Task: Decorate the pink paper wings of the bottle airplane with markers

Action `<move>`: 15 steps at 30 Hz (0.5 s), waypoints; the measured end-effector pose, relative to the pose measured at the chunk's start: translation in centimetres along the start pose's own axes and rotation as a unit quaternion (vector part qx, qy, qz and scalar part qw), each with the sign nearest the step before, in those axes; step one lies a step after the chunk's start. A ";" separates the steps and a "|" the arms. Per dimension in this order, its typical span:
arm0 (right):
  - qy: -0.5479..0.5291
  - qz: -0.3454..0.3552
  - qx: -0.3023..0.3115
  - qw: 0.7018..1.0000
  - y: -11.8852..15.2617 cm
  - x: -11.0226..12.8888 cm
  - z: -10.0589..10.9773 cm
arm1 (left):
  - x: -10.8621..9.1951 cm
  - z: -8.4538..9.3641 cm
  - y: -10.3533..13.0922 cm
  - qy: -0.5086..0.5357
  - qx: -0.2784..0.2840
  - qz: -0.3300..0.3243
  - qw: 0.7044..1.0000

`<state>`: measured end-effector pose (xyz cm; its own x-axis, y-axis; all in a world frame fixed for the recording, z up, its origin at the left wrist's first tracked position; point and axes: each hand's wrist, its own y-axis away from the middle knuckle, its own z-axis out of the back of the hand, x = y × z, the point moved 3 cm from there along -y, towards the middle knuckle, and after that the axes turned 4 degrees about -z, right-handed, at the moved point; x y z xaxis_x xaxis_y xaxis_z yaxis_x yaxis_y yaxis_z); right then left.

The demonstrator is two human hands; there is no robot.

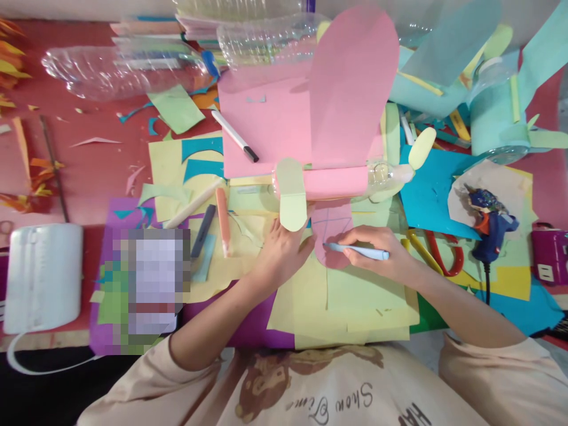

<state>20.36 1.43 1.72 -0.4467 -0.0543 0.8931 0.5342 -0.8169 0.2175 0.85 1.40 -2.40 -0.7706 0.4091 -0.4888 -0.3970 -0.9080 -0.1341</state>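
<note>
A bottle airplane (337,182) wrapped in pink paper lies across the middle, with a large pink wing (355,83) and a pale green tail strip (293,207). Below its body, a pink paper piece (331,228) with a rounded end carries drawn blue lines. My right hand (381,251) is closed on a light blue marker (364,251), whose tip touches this piece. Beside its left edge my left hand (284,254) rests palm down, fingers spread and partly under the green strip. Pale yellow and green sheets (373,319) lie underneath.
Clear bottles (128,71) lie along the back. A glue gun (490,236) and red scissors (448,260) are at right, below a teal bottle model (499,118). Markers (223,222), a blurred phone-like object (155,281) and a white case (43,278) sit at left.
</note>
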 end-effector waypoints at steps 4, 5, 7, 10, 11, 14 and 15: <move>0.001 0.006 0.000 1.000 0.1 0.0 0.1 | -0.2 0.1 -0.1 0.005 0.008 -0.001 1.000; 0.001 0.006 0.001 1.000 0.1 0.0 0.0 | -0.2 0.1 -0.1 0.004 0.006 -0.002 1.000; 0.003 0.005 0.004 1.000 0.1 -0.1 0.0 | -0.2 0.2 -0.1 -0.001 -0.003 -0.005 1.000; 0.006 0.006 0.006 1.000 0.2 -0.2 -0.1 | -0.2 0.1 -0.1 -0.002 -0.010 -0.006 1.000; 0.007 0.008 0.008 1.000 0.2 -0.2 -0.1 | -0.2 0.1 -0.1 -0.001 -0.008 -0.007 1.000; 0.010 0.013 0.013 1.000 0.1 -0.3 -0.1 | -0.2 0.0 -0.1 0.007 -0.001 -0.004 1.000; 0.010 0.017 0.014 1.000 0.1 -0.2 -0.1 | -0.2 0.0 -0.1 0.009 0.001 -0.003 1.000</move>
<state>20.43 1.27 1.49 -0.4426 -0.0931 0.8919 0.5691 -0.7978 0.1991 0.99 1.40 -2.29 -0.7589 0.4124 -0.5041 -0.4020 -0.9056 -0.1356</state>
